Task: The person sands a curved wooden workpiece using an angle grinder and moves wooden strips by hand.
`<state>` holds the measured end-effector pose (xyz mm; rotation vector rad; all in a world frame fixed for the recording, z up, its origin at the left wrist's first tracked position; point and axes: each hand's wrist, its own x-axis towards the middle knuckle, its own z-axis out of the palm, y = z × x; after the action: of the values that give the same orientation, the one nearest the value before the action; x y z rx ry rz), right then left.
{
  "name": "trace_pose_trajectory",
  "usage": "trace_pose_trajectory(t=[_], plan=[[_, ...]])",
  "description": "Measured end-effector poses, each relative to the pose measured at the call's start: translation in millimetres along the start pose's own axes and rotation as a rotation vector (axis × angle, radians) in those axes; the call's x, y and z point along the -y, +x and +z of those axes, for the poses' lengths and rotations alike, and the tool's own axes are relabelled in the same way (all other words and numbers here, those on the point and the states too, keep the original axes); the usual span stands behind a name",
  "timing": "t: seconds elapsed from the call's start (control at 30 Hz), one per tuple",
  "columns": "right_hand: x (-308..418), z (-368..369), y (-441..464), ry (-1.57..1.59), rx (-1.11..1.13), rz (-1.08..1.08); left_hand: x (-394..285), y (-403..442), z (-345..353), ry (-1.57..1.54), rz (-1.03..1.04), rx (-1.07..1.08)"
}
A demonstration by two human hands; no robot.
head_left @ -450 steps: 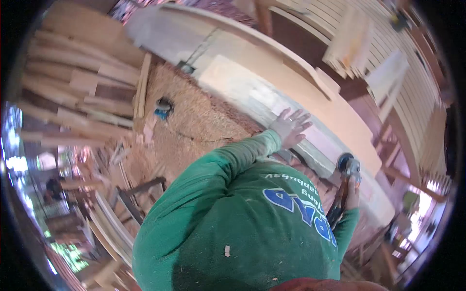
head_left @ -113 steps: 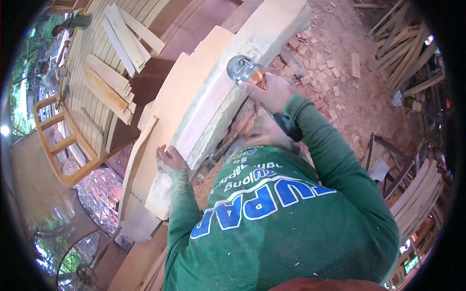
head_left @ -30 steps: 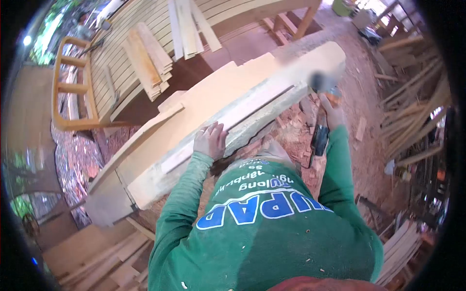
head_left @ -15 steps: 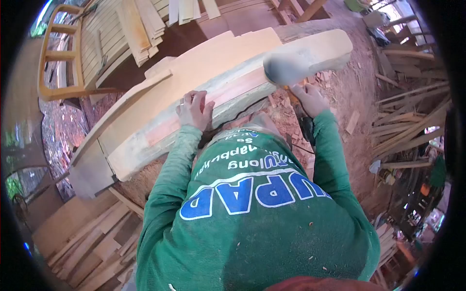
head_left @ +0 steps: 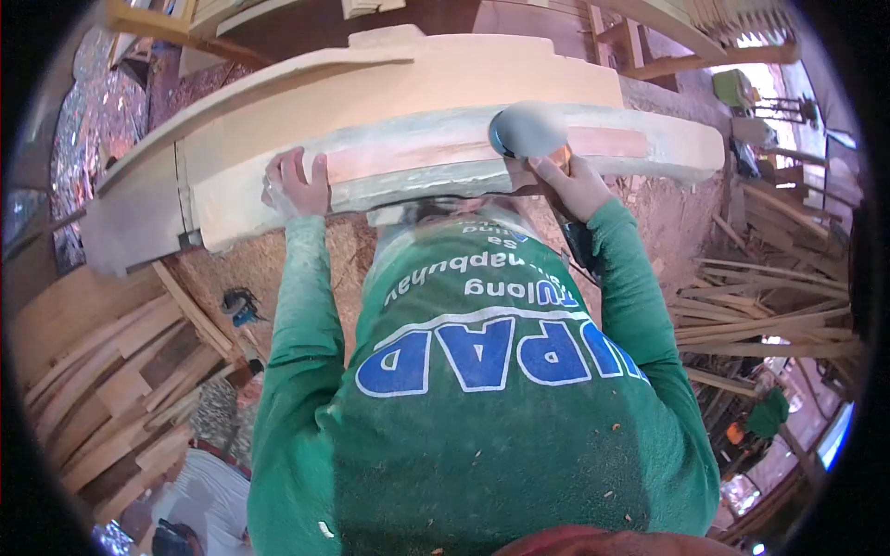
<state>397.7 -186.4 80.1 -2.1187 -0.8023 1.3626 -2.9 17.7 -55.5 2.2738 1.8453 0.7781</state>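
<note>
Long pale timber [head_left: 399, 157] lies across, in front of torso; power tool [head_left: 530, 132], blurred at head, is over its pinkish strip; if tool tilts, its edge may gouge surface; if it kicks sideways, bare left hand [head_left: 300, 191] may be hurt; left fingers are apart, bent, touching timber; right hand [head_left: 579, 187] has fingers clamped on tool.
</note>
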Motion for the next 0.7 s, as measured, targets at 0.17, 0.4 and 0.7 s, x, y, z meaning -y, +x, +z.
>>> trace_pose_trajectory(t=[0.17, 0.4, 0.7], plan=[[29, 72, 14, -0.075, 0.094, -0.044, 30, 27, -17, -0.099, -0.105, -0.09], [73, 155, 30, -0.197, 0.152, -0.114, 71, 48, -35, -0.166, -0.072, -0.135], [119, 214, 32, -0.168, 0.23, -0.148, 114, 43, -29, -0.208, -0.013, -0.129]])
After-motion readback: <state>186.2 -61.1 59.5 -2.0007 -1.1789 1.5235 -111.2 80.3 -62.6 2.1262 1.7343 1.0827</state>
